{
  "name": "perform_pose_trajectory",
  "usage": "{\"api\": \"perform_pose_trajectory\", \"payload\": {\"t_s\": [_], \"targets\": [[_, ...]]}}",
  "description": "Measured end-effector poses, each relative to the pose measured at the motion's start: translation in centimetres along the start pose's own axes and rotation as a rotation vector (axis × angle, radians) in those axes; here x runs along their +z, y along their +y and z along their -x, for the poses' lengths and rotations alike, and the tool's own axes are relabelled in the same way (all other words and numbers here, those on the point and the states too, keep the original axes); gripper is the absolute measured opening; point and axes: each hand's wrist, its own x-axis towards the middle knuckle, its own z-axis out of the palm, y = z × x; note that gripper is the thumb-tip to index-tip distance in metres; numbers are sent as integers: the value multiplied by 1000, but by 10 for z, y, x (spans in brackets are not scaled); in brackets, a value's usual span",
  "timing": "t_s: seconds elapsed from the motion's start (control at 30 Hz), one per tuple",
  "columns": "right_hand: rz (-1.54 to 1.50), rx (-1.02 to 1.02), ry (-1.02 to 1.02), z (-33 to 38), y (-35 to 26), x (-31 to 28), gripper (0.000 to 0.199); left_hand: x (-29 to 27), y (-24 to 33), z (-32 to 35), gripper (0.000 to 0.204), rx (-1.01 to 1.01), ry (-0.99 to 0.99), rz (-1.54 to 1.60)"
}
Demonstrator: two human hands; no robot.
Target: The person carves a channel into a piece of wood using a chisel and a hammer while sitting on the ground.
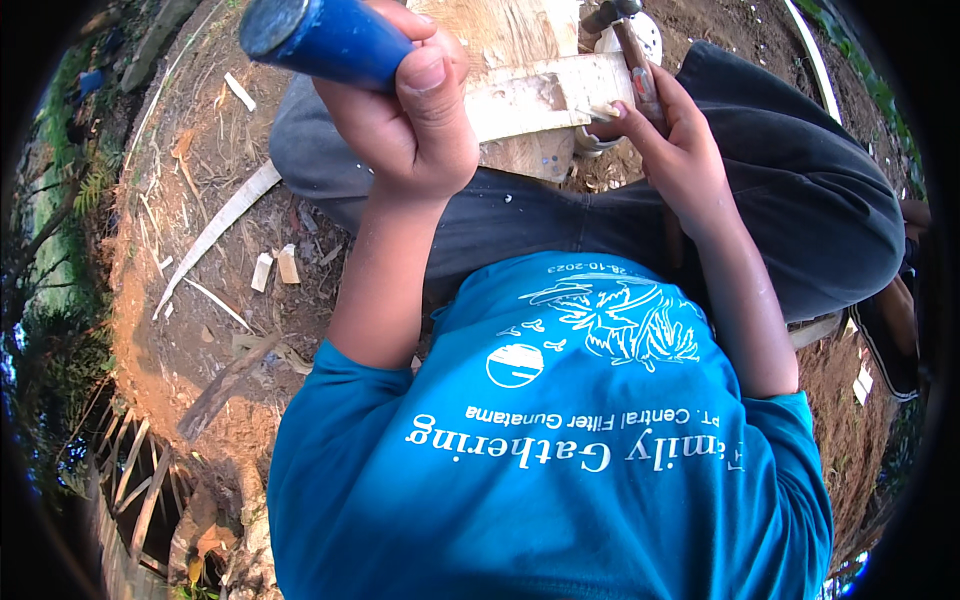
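Observation:
My left hand point(425, 115) is wrapped round a thick blue cylinder point(345, 42) with a dark, worn round end, raised close to the camera. In my right hand point(685, 160) is a hammer point(640, 75), its wooden handle between thumb and fingers and its dark metal head pointing away from me. The right thumb reaches over the right end of a pale wooden board point(545, 98), close to a small light sliver there. That board lies across a wider wooden block point(530, 155) between my legs.
Dark trousers cover my bent legs point(790, 190) on both sides. A white rounded object with small holes point(648, 38) stands behind the hammer. On the bare soil lie a long curved wood strip point(215, 230), offcuts point(288, 264), and a rough stick point(228, 388).

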Motion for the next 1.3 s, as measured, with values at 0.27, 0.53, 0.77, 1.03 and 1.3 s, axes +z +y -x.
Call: {"api": "perform_pose_trajectory", "payload": {"t_s": [0.27, 0.53, 0.77, 1.03, 1.3], "targets": [[29, -50, 89, 4, 8, 1, 53, -20, -9, 1, 51, -233, 495, 173], [-12, -39, 67, 4, 4, 3, 51, -38, -23, 30, 47, -272, 660, 570], [-14, 49, 23, 6, -5, 0, 52, -22, -40, 66, 42, -434, 831, 954], [20, -31, -6, 2, 4, -2, 53, -47, 11, 23, 42, -180, 460, 498], [-9, -2, -51, 3, -2, -2, 54, -24, 21, 6, 42, -125, 262, 168]]}}
